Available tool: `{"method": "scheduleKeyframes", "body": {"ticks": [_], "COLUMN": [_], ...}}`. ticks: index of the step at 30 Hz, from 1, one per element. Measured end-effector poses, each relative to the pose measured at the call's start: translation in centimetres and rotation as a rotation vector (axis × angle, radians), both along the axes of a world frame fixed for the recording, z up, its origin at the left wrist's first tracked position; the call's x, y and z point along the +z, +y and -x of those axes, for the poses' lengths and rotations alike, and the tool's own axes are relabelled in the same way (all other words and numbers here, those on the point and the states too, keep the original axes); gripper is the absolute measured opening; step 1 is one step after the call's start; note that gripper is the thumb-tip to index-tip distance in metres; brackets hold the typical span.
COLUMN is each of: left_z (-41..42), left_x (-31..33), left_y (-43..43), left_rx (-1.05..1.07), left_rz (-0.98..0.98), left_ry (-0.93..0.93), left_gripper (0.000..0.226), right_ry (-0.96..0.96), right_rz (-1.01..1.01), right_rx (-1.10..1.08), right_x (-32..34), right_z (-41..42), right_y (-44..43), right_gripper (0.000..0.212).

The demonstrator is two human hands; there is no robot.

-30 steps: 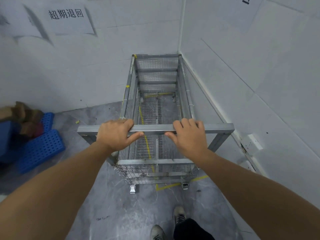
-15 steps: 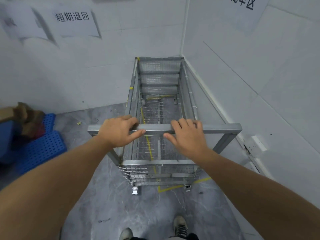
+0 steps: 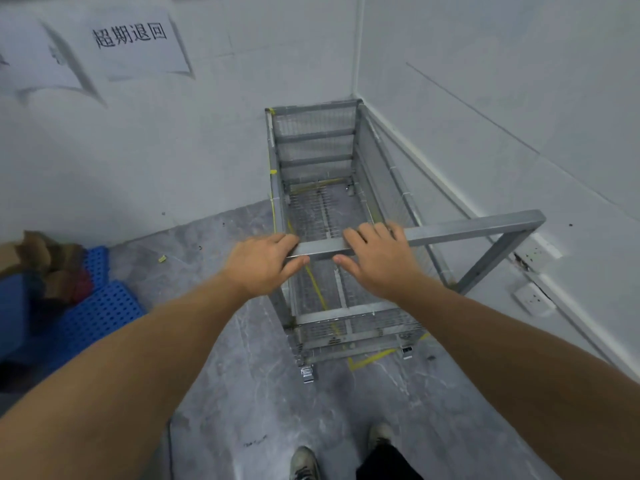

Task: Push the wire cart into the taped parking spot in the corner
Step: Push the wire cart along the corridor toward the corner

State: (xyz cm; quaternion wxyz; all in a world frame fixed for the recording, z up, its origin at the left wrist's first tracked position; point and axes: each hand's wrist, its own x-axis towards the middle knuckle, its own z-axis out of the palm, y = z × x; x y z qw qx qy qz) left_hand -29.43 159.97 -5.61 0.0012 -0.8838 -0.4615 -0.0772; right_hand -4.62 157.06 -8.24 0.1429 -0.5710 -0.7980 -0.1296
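Note:
The wire cart (image 3: 322, 216) is a long steel mesh basket on small wheels. It stands in the corner, far end at the back wall and right side along the right wall. My left hand (image 3: 263, 265) and my right hand (image 3: 377, 261) lie close together on the left part of the cart handle (image 3: 467, 228), fingers over the bar and thumbs beneath, loosely. Yellow floor tape (image 3: 374, 358) shows as a corner mark just in front of the cart. Another strip of it runs under the basket mesh.
Blue plastic pallets (image 3: 104, 306) with cardboard scraps (image 3: 41, 258) lie on the grey floor at left. A wall outlet (image 3: 533, 301) sits low on the right wall beside the handle's end. Paper signs (image 3: 138, 39) hang on the back wall. My shoes (image 3: 304, 465) are behind the cart.
The cart's near end has swung right toward the wall, and both hands now sit at the left part of the handle. My fingers have loosened on the bar.

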Motion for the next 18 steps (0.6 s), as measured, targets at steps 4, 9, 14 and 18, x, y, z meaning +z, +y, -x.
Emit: {"method": "scheduleKeyframes", "body": {"ticks": [4, 9, 14, 18], "left_z": [0.0, -0.1, -0.3, -0.3], "left_x": [-1.1, -1.2, -1.2, -1.2], "left_y": [0.1, 0.0, -0.3, -0.4], "left_rx": [-0.011, -0.023, 0.005, -0.005], "left_rz": [-0.097, -0.141, -0.173, -0.188], "left_ry": [-0.042, -0.063, -0.069, -0.057], "left_gripper": [0.051, 0.044, 0.043, 0.044], "right_ry": [0.009, 0.044, 0.077, 0.078], "right_rz": [-0.018, -0.085, -0.104, -0.09], "right_rx": [0.0, -0.007, 0.0, -0.008], "right_x": [-0.3, -0.8, -1.2, -1.2], "right_z": [1.3, 1.4, 1.3, 1.3], "right_y": [0.5, 0.4, 0.5, 0.4], "right_gripper": [0.048, 0.044, 0.045, 0.046]}}
